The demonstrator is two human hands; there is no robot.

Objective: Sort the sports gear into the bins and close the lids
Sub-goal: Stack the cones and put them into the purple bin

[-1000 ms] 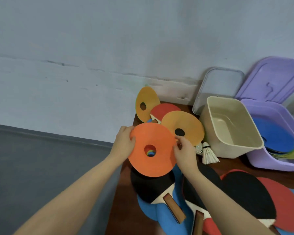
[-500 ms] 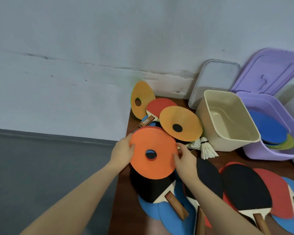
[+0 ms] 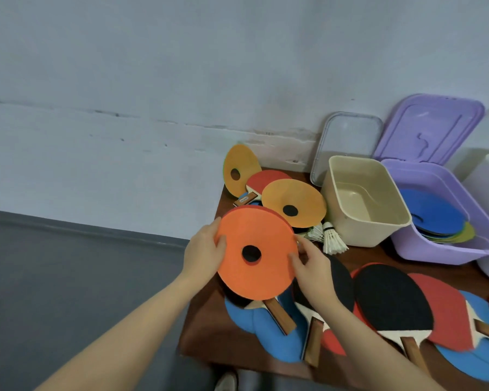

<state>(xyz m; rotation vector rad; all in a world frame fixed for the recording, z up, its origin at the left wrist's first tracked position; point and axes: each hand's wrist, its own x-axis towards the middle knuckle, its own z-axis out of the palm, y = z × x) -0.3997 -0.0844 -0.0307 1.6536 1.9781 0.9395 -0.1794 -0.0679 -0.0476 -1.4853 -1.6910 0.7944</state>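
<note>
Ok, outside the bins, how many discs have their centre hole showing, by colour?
Orange disc: 1
Yellow disc: 2, the rear one and the nearer one
Total: 3

The light on my view is soft, even and cool, fairly bright, with no hard glare anywhere. My forearms cast only faint shadows on the brown table [image 3: 209, 331]. The wall [image 3: 153, 80] looks flat and bluish. Straight lines bow towards the edges from the wide lens, and fine detail is slightly smeared, most at the corners.
</note>
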